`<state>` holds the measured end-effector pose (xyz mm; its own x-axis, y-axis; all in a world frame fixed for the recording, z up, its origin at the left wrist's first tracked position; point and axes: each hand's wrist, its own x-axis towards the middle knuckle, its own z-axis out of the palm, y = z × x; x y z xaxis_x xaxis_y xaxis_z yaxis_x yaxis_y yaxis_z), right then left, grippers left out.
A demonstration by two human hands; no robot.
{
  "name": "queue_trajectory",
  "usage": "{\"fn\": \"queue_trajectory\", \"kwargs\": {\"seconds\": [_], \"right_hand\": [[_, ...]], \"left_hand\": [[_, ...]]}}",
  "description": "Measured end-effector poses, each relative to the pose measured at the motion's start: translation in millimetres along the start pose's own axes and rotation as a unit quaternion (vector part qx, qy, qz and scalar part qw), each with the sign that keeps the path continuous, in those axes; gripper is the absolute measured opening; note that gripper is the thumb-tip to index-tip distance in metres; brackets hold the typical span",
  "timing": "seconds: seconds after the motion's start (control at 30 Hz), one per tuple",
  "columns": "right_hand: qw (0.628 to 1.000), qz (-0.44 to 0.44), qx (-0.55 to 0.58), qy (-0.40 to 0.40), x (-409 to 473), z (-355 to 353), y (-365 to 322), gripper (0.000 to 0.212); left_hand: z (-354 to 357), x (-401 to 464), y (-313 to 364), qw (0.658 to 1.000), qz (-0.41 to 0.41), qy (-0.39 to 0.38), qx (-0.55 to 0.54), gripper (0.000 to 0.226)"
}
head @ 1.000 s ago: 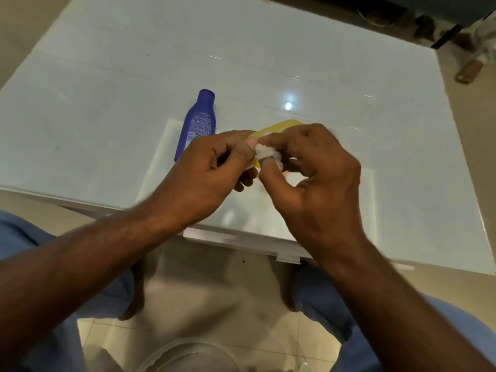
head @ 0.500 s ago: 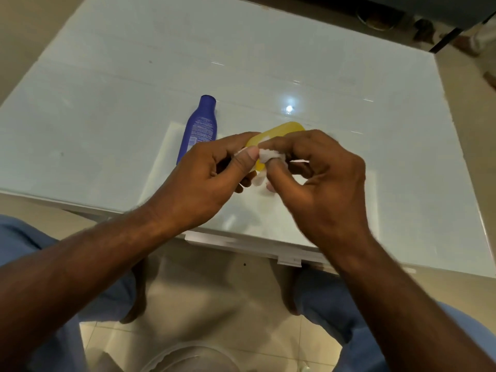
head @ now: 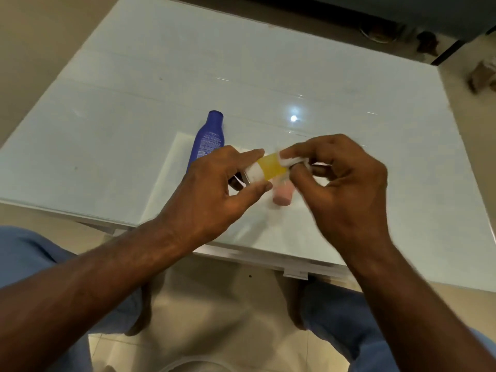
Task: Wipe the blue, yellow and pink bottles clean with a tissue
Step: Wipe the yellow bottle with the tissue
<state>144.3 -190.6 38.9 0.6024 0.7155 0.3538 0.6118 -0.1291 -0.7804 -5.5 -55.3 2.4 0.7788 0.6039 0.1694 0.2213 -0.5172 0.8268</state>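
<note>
My left hand (head: 220, 189) grips the white cap end of a small yellow bottle (head: 272, 167), holding it level above the table. My right hand (head: 341, 181) pinches a crumpled white tissue (head: 291, 161) against the bottle's right end. A blue bottle (head: 208, 139) lies on its side on the white table (head: 134, 108), just behind my left hand, cap pointing away from me. Under the yellow bottle a pink bottle (head: 282, 194) lies on the table, only its end showing between my hands.
The table's near edge (head: 268, 261) runs just below my wrists, with my knees in blue trousers under it. A dark cabinet (head: 402, 14) and some small objects on the floor (head: 483, 76) sit beyond the far right corner.
The yellow bottle has been turned from pointing away to lying crosswise between my hands. My hands have spread apart, the tissue has slid to the bottle's right end, and the pink bottle shows.
</note>
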Motion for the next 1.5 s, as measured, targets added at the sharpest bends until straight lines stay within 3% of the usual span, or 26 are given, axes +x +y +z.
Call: {"fn": "queue_trajectory", "kwargs": {"seconds": [0.1,0.27,0.47,0.63,0.83,0.9,1.0,1.2,1.33,1.4,1.5], "right_hand": [[0.997,0.046,-0.022,0.065,9,-13,7,0.023],[0.999,0.008,-0.043,0.007,-6,6,-2,0.018],[1.000,0.015,0.004,-0.004,-2,8,-5,0.019],[0.999,0.047,-0.002,-0.011,-4,4,-4,0.017],[0.994,0.085,0.045,-0.043,-2,-1,-4,0.017],[0.992,0.083,0.077,-0.052,0,-6,-3,0.018],[0.992,0.046,0.096,-0.069,-2,-9,-4,0.015],[0.992,-0.012,0.105,-0.064,-10,1,-8,0.013],[0.989,-0.031,0.114,-0.085,-6,-3,-7,0.019],[0.989,-0.051,0.102,-0.094,-8,-2,-9,0.020],[0.989,-0.043,0.126,-0.071,-10,1,-7,0.022]], "left_hand": [[0,3,0,1.000,-0.006,0.018,0.013,0.055],[-1,9,6,0.998,-0.025,0.049,-0.041,0.053],[-10,16,9,0.987,-0.084,0.040,-0.130,0.047],[-10,12,10,0.994,-0.037,-0.020,-0.100,0.039],[-15,13,12,0.987,-0.012,-0.040,-0.154,0.038],[-21,19,13,0.977,-0.017,-0.019,-0.214,0.037],[-31,28,10,0.934,-0.072,-0.003,-0.350,0.037],[-15,13,9,0.926,-0.066,-0.156,-0.338,0.037],[-26,28,12,0.869,-0.153,-0.042,-0.469,0.041],[-38,36,9,0.860,-0.164,-0.013,-0.483,0.044],[-33,24,11,0.867,-0.145,-0.114,-0.464,0.042]]}}
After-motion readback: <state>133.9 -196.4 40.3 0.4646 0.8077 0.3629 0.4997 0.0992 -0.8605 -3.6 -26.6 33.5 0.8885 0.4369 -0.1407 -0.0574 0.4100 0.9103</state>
